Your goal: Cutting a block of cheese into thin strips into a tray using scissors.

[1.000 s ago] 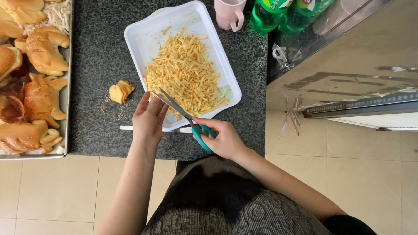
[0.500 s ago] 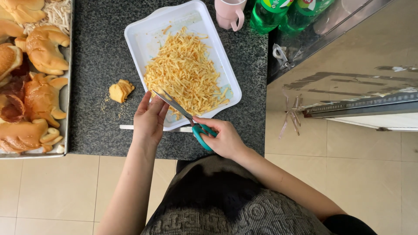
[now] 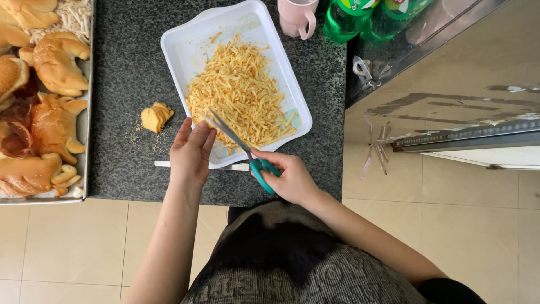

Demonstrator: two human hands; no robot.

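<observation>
In the head view, the person is standing at a dark speckled counter [image 3: 129,73] and looking straight down. The right hand [image 3: 289,177] is gripping teal-handled scissors [image 3: 243,149], its grip closed through the handle loops; the blades are pointing up and left over the near edge of a white tray [image 3: 292,84] and are standing almost closed. The left hand [image 3: 191,152] is hovering just beside the blades at the tray's near-left rim, fingers together and curled slightly; its grip is narrow, and I cannot tell whether it is pinching anything against the blades. The tray is lying tilted on the counter and is holding a heap of thin golden strips [image 3: 239,95]. A torn yellow chunk [image 3: 156,116] is lying on the counter left of the tray, near the left hand, with crumbs around it. A thin white stick [image 3: 169,164] is lying along the counter edge under the hands. At far left, a metal pan [image 3: 87,135] is holding browned pastries [image 3: 53,126]. A pink mug [image 3: 296,17] and green bottles [image 3: 349,19] are standing beyond the tray.
</observation>
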